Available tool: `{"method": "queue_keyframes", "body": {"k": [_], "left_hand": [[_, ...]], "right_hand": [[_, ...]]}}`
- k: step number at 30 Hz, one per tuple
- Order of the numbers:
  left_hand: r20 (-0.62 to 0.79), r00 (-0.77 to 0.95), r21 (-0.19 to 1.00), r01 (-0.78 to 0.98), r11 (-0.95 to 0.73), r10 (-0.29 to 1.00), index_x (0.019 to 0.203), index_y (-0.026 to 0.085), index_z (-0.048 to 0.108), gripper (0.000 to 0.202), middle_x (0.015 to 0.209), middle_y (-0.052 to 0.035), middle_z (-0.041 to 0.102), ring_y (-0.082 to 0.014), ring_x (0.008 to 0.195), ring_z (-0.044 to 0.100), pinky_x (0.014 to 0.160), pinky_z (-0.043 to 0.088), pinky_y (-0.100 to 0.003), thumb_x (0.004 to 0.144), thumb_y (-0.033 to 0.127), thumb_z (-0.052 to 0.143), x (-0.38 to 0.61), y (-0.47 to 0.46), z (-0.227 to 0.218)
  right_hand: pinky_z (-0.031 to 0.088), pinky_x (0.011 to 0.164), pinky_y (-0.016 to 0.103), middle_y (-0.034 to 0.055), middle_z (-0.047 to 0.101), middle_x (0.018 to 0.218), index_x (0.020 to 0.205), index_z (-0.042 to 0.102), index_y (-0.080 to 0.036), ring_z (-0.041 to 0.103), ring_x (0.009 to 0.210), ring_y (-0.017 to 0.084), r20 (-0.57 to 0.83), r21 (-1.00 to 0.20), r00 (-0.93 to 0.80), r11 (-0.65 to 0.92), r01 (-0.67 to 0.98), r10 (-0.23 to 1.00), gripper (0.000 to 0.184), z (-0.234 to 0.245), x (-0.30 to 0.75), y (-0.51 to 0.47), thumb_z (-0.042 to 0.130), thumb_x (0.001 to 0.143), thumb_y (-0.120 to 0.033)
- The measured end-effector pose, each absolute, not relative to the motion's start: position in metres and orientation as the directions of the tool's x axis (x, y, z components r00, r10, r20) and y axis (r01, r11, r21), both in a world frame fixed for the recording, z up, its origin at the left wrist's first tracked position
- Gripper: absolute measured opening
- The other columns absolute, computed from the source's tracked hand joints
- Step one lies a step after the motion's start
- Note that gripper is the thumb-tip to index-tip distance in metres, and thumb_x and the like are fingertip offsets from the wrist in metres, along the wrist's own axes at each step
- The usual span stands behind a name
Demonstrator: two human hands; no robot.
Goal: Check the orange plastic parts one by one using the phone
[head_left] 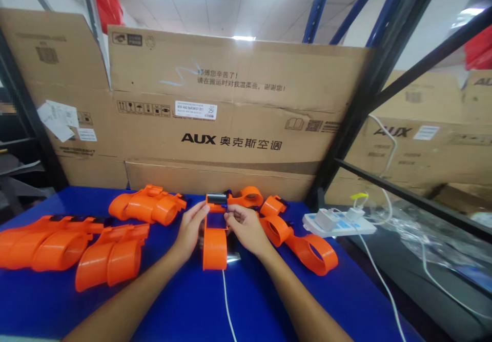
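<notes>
In the middle of the blue table [184,301] is an orange plastic tape dispenser [214,249], its wide ring toward me and a black roller at its far end. My left hand [189,232] pinches its left side near the roller. On the opposite side, my right hand [245,228] grips it with thumb and bent fingers close to a small dark part. Something shiny, mostly hidden, lies beneath the dispenser, and a white cable [227,306] runs from there toward me.
More orange dispensers lie in groups at the left [61,247], back left [149,206] and right [313,254]. A white power strip [338,224] with plugs sits at the right edge. Cardboard sheets [230,121] stand behind, beside a black metal post [346,126].
</notes>
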State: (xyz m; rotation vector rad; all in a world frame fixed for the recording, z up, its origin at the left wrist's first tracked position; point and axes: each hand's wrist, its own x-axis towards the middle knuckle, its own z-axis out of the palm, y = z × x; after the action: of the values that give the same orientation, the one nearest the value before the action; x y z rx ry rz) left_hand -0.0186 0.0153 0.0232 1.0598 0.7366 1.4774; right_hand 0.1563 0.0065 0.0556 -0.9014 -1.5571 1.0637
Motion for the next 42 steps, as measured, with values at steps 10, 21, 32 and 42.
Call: {"method": "queue_keyframes", "body": {"k": [10, 21, 32, 42], "left_hand": [[0.197, 0.005, 0.882, -0.437, -0.175, 0.980, 0.108, 0.018, 0.075, 0.043, 0.106, -0.0087, 0.077, -0.0255, 0.095, 0.070, 0.087, 0.053, -0.035, 0.081, 0.051, 0.079, -0.018, 0.012, 0.026], [0.220, 0.022, 0.895, -0.403, -0.193, 0.975, 0.106, 0.018, 0.075, 0.041, 0.099, -0.0067, 0.077, -0.0234, 0.087, 0.070, 0.081, 0.052, -0.032, 0.082, 0.052, 0.077, -0.017, 0.010, 0.030], [0.282, 0.087, 0.899, -0.372, -0.232, 0.955, 0.110, 0.018, 0.075, 0.040, 0.109, -0.0099, 0.077, -0.0256, 0.095, 0.070, 0.083, 0.052, -0.033, 0.084, 0.049, 0.078, -0.015, 0.005, 0.032], [0.308, 0.096, 0.907, -0.329, -0.262, 0.946, 0.112, 0.018, 0.076, 0.042, 0.114, -0.0116, 0.077, -0.0305, 0.106, 0.070, 0.094, 0.051, -0.039, 0.082, 0.047, 0.080, -0.018, 0.005, 0.033]], "right_hand": [[0.054, 0.059, 0.028, -0.0048, 0.057, 0.064, 0.088, 0.065, -0.019, 0.059, 0.056, 0.014, 0.327, -0.936, -0.222, 0.347, 0.058, 0.919, 0.017, 0.053, 0.157, 0.009, 0.066, 0.088, -0.037], [0.052, 0.058, 0.027, -0.0049, 0.056, 0.065, 0.089, 0.065, -0.019, 0.059, 0.057, 0.014, 0.328, -0.931, -0.222, 0.354, 0.090, 0.918, 0.013, 0.054, 0.158, 0.008, 0.063, 0.086, -0.031], [0.041, 0.056, 0.022, -0.0072, 0.049, 0.062, 0.076, 0.056, -0.020, 0.051, 0.055, 0.011, 0.391, -0.889, -0.248, 0.433, 0.148, 0.886, 0.004, 0.054, 0.156, 0.007, 0.054, 0.079, -0.018], [0.035, 0.055, 0.023, -0.0068, 0.044, 0.063, 0.068, 0.047, -0.021, 0.045, 0.056, 0.011, 0.426, -0.852, -0.233, 0.474, 0.223, 0.874, 0.011, 0.055, 0.154, 0.003, 0.051, 0.078, -0.018]]}}
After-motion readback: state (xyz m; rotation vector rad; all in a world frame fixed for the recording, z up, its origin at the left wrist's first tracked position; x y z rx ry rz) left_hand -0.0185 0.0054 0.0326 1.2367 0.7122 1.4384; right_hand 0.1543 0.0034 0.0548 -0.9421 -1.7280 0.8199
